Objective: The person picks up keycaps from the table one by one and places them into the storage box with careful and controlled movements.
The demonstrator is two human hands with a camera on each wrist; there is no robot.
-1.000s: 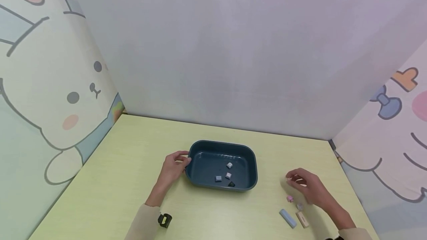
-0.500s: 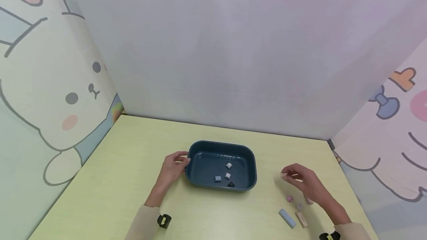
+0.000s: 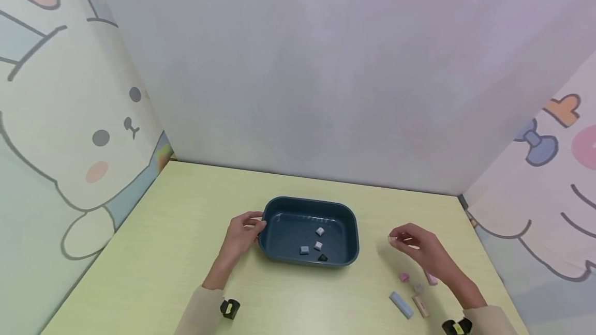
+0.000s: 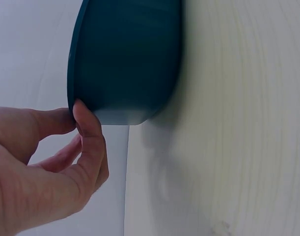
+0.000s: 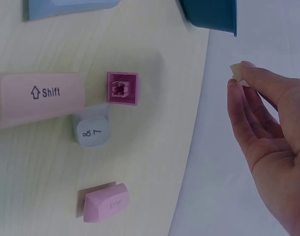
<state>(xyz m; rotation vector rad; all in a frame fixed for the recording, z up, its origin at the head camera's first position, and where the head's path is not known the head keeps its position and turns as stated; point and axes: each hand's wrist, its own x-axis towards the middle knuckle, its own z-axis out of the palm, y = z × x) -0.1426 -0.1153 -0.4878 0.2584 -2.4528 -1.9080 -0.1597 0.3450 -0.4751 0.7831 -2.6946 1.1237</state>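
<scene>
- Keycap, small and pale, sits pinched at the fingertips of the right hand, raised over the table right of the blue tray.
- Such a slight pinch could let it slip and bounce off among the loose caps.
- Left hand grips the tray's left rim, thumb and fingers curled; a nudge could slide the tray on the smooth top.
- Shift key, Enter key and others lie near right.
- Pale yellow-green table; grey wall beyond, cartoon panels either side.
</scene>
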